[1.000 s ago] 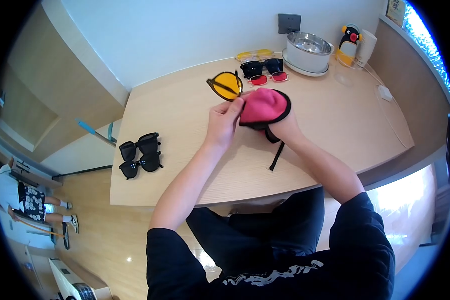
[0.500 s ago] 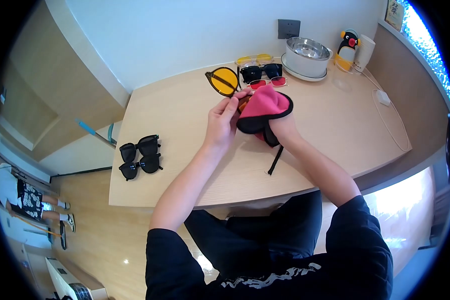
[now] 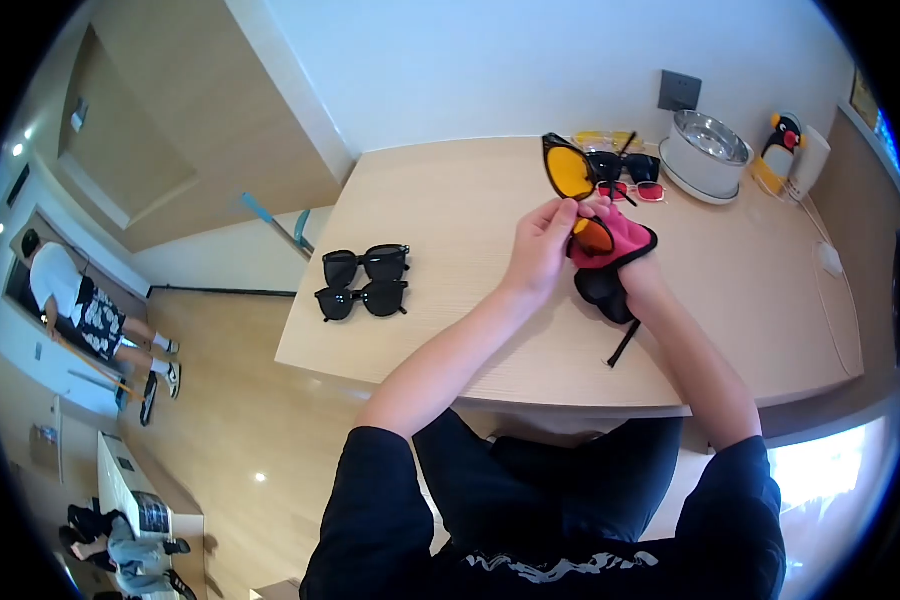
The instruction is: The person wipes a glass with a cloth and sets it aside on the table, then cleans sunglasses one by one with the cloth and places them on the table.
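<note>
My left hand (image 3: pixel 540 248) is closed, fingertips pinching dark-framed sunglasses with yellow-orange lenses (image 3: pixel 569 172) near the bridge. My right hand (image 3: pixel 645 282) is partly covered by a pink cloth with black edging (image 3: pixel 632 238) and grips it against the lower lens. A black cord (image 3: pixel 624 343) hangs below the cloth; the right fingers are mostly hidden. Just beyond the hands lie red-lensed glasses (image 3: pixel 648 191), black sunglasses (image 3: pixel 642 168) and, partly hidden, yellow-tinted glasses (image 3: pixel 602 138). Two pairs of dark sunglasses, an upper one (image 3: pixel 384 263) and a lower one (image 3: pixel 380 297), rest at the table's left.
On the wooden table (image 3: pixel 450 200), a white bowl with a steel inside (image 3: pixel 705 160) stands at the back right. Beside it are a penguin figure (image 3: pixel 780 145), a white cup (image 3: pixel 812 160) and a cable (image 3: pixel 838 310). A person (image 3: pixel 95 300) stands far left holding a long handle.
My view has turned left, so the table appears farther right. The sunglasses have tilted in my left hand, and the orange lower lens now shows against the cloth. Both hands keep their hold.
</note>
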A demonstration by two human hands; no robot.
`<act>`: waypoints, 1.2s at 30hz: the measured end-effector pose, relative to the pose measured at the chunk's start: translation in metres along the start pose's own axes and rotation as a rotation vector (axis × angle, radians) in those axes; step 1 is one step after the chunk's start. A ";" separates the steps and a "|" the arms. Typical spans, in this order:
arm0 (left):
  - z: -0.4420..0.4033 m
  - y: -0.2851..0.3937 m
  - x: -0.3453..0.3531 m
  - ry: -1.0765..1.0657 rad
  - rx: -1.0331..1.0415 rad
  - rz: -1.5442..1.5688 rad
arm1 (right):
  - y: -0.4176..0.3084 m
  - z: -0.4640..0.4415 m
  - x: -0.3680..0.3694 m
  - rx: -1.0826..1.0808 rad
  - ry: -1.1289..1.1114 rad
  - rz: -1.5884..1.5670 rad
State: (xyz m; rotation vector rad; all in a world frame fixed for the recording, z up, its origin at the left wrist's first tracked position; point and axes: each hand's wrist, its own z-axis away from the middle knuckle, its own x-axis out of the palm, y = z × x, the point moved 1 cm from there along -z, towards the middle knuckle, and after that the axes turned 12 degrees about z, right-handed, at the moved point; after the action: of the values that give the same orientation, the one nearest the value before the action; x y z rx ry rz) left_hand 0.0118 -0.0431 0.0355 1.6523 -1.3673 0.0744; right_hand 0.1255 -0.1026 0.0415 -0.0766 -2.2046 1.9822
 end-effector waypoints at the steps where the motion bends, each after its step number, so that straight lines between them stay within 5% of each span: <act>1: 0.000 -0.001 0.001 0.003 -0.029 0.045 | 0.002 -0.001 -0.001 -0.026 0.030 -0.057; 18: 0.005 -0.012 0.004 -0.042 -0.101 0.099 | -0.009 -0.010 -0.053 -0.254 0.389 -0.030; 24: 0.003 0.011 -0.004 0.086 -0.078 0.252 | -0.016 -0.021 -0.084 -0.269 0.730 -0.269; 28: 0.004 0.015 -0.013 0.084 -0.220 0.165 | -0.031 -0.014 -0.099 -0.311 0.602 -0.225; 29: 0.004 0.014 -0.011 0.076 -0.228 0.172 | -0.029 -0.014 -0.103 -0.179 0.483 -0.260; 32: 0.007 0.006 -0.001 0.002 -0.387 0.045 | -0.023 -0.017 -0.082 -0.323 0.211 -0.081; 34: 0.012 -0.002 0.002 0.045 -0.483 0.009 | -0.029 -0.015 -0.068 -0.969 0.199 1.117; 36: 0.012 -0.003 0.000 0.027 -0.477 -0.049 | -0.016 -0.013 -0.057 -0.873 0.190 0.954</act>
State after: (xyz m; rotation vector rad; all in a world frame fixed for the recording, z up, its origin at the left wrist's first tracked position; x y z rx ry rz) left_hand 0.0083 -0.0514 0.0266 1.2759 -1.2086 -0.2414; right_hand 0.1847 -0.1006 0.0527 -1.5684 -2.9678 0.9352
